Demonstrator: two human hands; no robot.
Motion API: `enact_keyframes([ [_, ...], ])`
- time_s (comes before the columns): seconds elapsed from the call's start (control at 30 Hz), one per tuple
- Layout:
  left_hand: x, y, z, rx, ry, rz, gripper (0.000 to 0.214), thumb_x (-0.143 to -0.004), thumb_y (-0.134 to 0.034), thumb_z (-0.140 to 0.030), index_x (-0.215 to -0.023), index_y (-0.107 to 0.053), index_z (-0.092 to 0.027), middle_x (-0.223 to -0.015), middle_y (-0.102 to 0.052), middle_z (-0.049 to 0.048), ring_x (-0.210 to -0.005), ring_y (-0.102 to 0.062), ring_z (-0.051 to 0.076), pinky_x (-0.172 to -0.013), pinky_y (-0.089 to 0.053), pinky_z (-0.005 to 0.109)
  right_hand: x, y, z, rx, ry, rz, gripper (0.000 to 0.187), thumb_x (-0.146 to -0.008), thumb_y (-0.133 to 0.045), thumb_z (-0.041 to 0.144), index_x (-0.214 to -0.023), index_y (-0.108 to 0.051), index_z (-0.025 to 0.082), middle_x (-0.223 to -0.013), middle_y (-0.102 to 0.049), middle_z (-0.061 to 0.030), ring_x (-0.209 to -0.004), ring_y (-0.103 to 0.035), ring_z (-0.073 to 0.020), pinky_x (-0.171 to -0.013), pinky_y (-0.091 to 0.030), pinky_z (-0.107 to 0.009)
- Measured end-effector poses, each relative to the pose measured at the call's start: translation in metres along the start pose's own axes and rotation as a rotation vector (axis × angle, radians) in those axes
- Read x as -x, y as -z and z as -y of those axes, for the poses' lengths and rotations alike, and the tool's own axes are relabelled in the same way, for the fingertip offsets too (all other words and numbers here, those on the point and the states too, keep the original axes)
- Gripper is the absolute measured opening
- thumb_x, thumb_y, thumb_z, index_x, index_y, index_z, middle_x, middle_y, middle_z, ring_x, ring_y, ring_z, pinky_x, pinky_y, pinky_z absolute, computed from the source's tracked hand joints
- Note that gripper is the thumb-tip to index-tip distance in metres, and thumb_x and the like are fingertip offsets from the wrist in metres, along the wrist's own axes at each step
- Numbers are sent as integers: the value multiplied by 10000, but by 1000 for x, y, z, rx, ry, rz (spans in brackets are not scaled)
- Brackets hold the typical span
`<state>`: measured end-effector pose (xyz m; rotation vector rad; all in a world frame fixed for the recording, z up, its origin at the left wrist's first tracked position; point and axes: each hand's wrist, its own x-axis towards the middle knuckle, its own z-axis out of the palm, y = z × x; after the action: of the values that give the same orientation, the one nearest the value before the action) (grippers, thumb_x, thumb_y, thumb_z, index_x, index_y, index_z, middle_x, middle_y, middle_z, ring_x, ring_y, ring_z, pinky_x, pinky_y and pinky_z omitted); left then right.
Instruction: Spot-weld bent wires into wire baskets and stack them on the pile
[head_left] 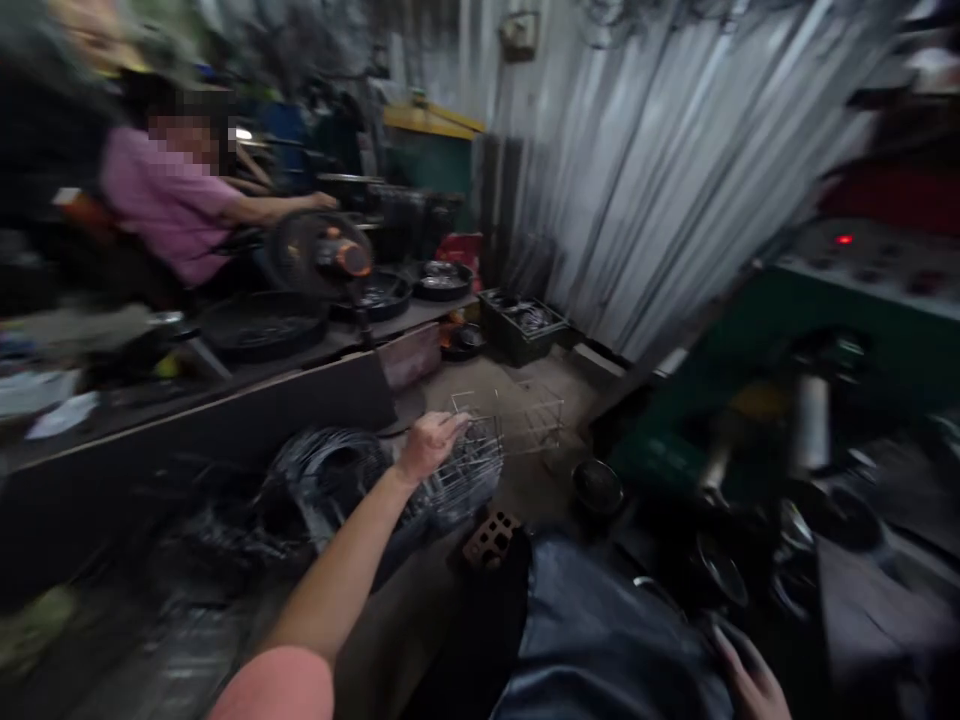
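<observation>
My left hand [431,445] is stretched forward, its fingers closed on a thin wire frame [531,425]. The frame has a boxy outline of straight metal wires and juts out to the right of the hand. Just below and beside it sits a heap of wire pieces [469,470], blurred by motion. At the bottom right, my right hand [754,685] is partly cut off by the picture's edge and smeared, close to a dark apron [607,640] over my lap. Whether it holds anything does not show.
A coil of wire [330,475] lies on the left, by a low dark board [195,420]. A perforated brick [491,538] and a round bowl [598,487] are on the floor. On the right stands a green machine [750,340]. A co-worker [169,200] sits behind a fan [319,255].
</observation>
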<state>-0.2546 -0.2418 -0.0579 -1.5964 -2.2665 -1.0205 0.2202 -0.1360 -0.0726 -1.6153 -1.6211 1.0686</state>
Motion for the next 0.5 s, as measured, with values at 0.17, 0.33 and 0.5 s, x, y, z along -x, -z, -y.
enact_keyframes([
  [0.17,-17,2,-107,136,-669,373,317,-893,-359,-314,-1014,-641,-234,-708,-591,39,-676,-542,146,-669,-430,265,20,10,66,37,332,27,509,-685,-597,554,-1047,-606,197,-1139,-590,-111,-1118,-507,-287,-995,-362,-436],
  [0.33,-22,-21,-203,314,-932,438,257,-883,-415,-340,-931,-650,-250,-721,-600,11,-722,-562,134,-882,-403,354,50,30,103,45,343,478,383,-730,-601,492,-982,-656,209,-971,-653,-56,-944,-591,-223,-862,-458,-347],
  [0.5,-11,-46,-240,595,-553,142,308,-819,-518,-398,-1070,-566,-225,-1060,-612,63,-1006,-556,202,-1007,-302,462,60,29,56,-343,0,343,416,-748,-566,502,-957,-627,147,-637,-599,3,-492,-522,-91,-454,-411,-198],
])
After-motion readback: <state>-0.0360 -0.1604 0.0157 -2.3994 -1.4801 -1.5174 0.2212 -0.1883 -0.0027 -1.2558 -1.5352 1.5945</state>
